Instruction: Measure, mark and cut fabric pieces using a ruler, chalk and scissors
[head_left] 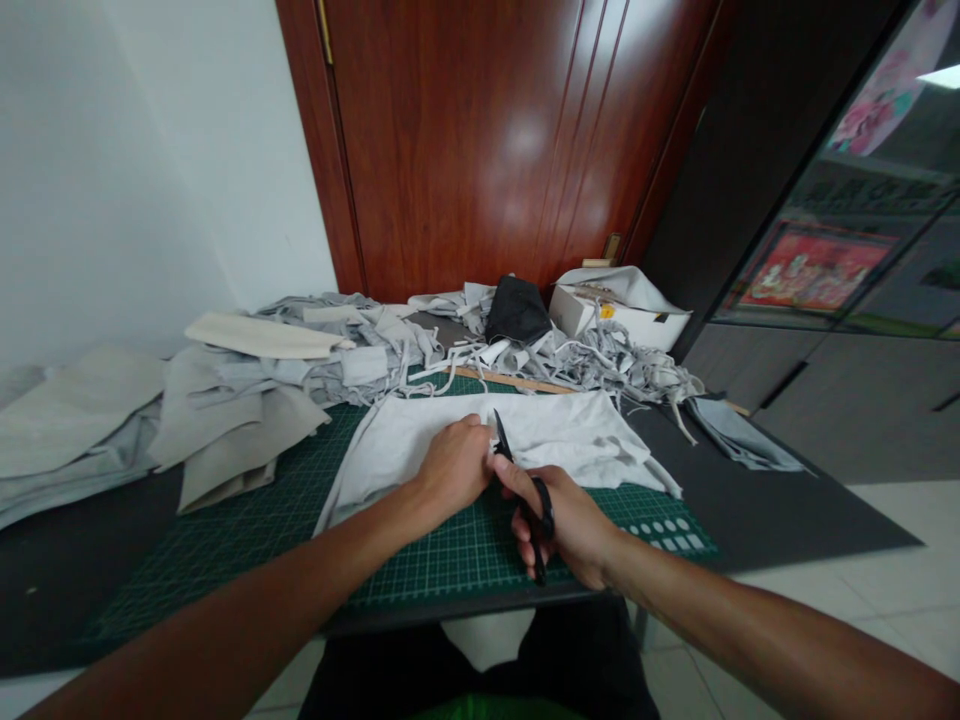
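Observation:
A white piece of fabric [585, 430] lies spread over the green cutting mat [450, 560] in front of me. My left hand [456, 458] is closed on the fabric near its middle, the fingers pinching a bunched bit of it. Close by on the right, my right hand [559, 520] grips a pair of black scissors [546, 508], with fingers in the handle loops. The blades point up and away, right beside the left fingertips at the fabric. Whether the blades are parted is hard to make out.
Heaped grey and white fabric pieces [247, 390] cover the left side. Behind the white fabric lie tangled strips [622, 360], a wooden ruler [517, 382], a black cloth item [517, 310] and a white box [622, 318]. Folded grey fabric [742, 435] sits at right near the table edge.

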